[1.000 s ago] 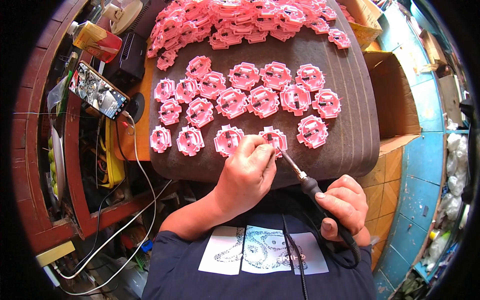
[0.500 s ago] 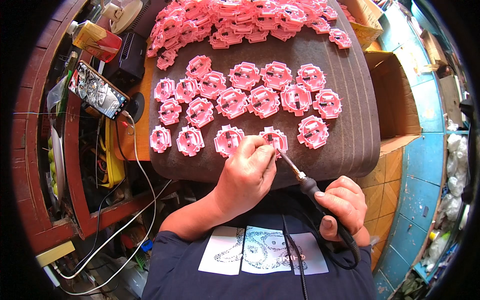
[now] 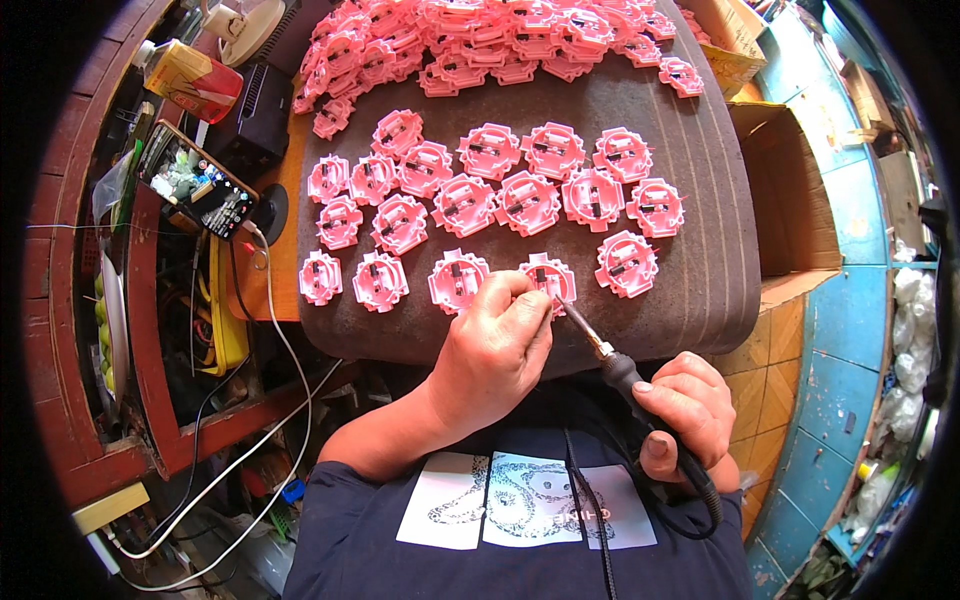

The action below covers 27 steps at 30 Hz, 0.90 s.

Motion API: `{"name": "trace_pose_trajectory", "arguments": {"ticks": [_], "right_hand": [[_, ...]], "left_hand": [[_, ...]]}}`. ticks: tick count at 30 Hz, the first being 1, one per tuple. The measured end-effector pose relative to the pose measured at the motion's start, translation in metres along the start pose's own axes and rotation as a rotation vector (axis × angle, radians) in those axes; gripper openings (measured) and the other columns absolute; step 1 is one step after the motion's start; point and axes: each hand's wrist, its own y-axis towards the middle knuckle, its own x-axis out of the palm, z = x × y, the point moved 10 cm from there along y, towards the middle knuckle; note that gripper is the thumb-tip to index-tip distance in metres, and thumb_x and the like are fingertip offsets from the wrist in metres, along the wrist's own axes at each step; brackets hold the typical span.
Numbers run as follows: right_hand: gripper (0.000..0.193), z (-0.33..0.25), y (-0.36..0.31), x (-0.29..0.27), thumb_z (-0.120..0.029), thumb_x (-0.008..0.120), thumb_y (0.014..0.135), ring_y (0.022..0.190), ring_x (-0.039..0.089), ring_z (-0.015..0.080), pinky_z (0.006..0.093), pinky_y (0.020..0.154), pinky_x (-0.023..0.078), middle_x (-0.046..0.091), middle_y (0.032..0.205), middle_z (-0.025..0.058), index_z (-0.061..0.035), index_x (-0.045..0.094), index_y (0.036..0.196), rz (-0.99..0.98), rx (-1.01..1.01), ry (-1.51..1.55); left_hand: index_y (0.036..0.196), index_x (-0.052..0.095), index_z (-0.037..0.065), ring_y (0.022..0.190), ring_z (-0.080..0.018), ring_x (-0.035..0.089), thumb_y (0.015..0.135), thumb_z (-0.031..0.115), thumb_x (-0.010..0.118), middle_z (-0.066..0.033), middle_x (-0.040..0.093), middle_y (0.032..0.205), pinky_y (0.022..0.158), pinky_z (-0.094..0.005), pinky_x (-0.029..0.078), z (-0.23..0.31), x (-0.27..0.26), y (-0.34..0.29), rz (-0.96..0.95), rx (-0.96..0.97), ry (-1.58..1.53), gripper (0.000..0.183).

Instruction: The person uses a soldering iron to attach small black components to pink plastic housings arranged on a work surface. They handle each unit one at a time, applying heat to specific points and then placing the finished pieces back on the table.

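Observation:
My right hand (image 3: 688, 412) grips the black handle of a soldering iron (image 3: 622, 372), its metal tip slanting up and left. The tip reaches a pink plastic housing (image 3: 547, 270) with small dark parts inside, in the row nearest me. Over that housing's near edge, my left hand (image 3: 497, 335) is closed in a pinch; whatever lies between the fingertips is too small to make out. Beside it on the left sits another pink housing (image 3: 458, 281), and a further one (image 3: 627, 264) lies to the right.
Several more pink housings stand in rows on the dark board (image 3: 700, 290), with a heap of them (image 3: 480, 40) at the back. At right is an open cardboard box (image 3: 795, 200). A phone (image 3: 195, 180) with a lit screen, a bottle (image 3: 190, 82) and a white cable (image 3: 290, 345) are at left.
Both hands and the soldering iron have stayed nearly still. The picture on the phone screen is different.

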Motion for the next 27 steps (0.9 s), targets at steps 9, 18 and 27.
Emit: {"name": "trace_pose_trajectory", "arguments": {"ticks": [9,18,27], "right_hand": [[0.036,0.000,-0.001,0.001,-0.029,0.069,0.100,0.062,0.060,0.0258,0.0384,0.057,0.048,0.063,0.076,0.0098,0.0031,0.070,0.116,-0.004,0.010,-0.012],[0.041,0.004,-0.006,-0.018,-0.035,0.073,0.100,0.068,0.061,0.0267,0.0388,0.060,0.050,0.065,0.083,0.0115,0.0017,0.067,0.119,0.152,0.043,-0.012],[0.027,0.042,0.011,-0.027,0.005,0.075,0.090,0.073,0.067,0.0334,0.0415,0.073,0.056,0.073,0.089,0.0185,0.0029,0.071,0.116,0.259,0.058,-0.359]], "left_hand": [[0.105,0.068,0.000,0.081,-0.0295,0.068,0.083,-0.010,0.076,-0.0154,0.063,0.103,0.070,-0.0362,0.057,0.000,0.001,0.001,-0.001,0.006,-0.005,0.026],[0.104,0.068,0.000,0.079,-0.0282,0.068,0.084,-0.010,0.076,-0.0149,0.063,0.102,0.069,-0.0355,0.056,0.001,0.000,0.000,0.011,0.019,0.004,0.024],[0.102,0.068,0.000,0.080,-0.0278,0.068,0.084,-0.010,0.076,-0.0142,0.064,0.102,0.068,-0.0359,0.057,-0.003,0.002,-0.001,-0.005,-0.032,-0.002,0.022]]}}
